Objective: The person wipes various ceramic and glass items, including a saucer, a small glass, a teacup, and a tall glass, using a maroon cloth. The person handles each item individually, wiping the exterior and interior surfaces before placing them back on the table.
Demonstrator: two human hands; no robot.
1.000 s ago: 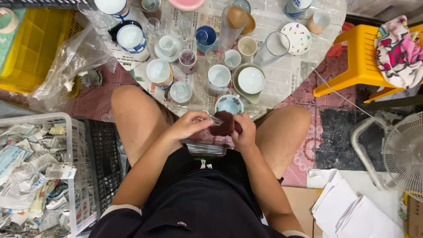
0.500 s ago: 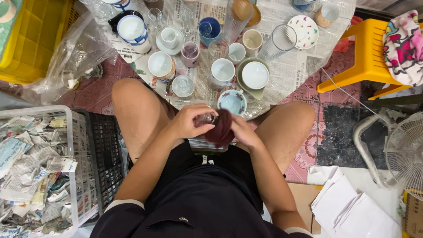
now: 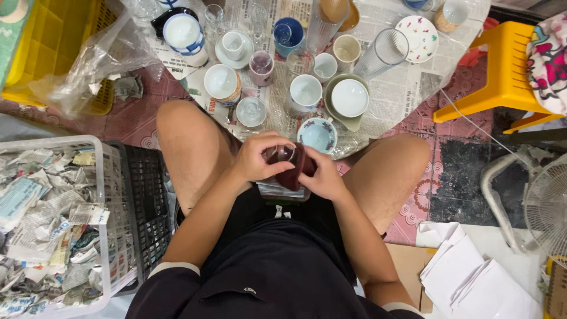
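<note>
Sitting on the floor with my knees apart, I've got a small clear glass (image 3: 286, 153) in my lap area, just in front of my shorts; my left hand (image 3: 258, 158) is curled round it from the left, fingers wrapped over the rim, and my right hand (image 3: 322, 176) is closed around a dark maroon cloth (image 3: 297, 170) that's bunched soft against the glass; both hands are pretty tightly cupped, nothing loose. Right past my hands there's crinkly newspaper (image 3: 407, 88) spread over the floor, loaded with crockery; a little patterned bowl (image 3: 317, 134) with a blue inside sits closest, then a smooth white mug (image 3: 305, 92), a white bowl (image 3: 349, 98) nested on a greenish saucer, a ribbed tall glass (image 3: 384, 52), and a glossy blue cup (image 3: 288, 34) further back. On my left is a white plastic basket (image 3: 112, 201) stuffed with crumpled newspaper scraps, next to a black slatted crate (image 3: 147, 204); a yellow plastic stool (image 3: 505, 71) stands off to the right, and a few sheets of plain white paper (image 3: 472, 277) lie near my right elbow.
</note>
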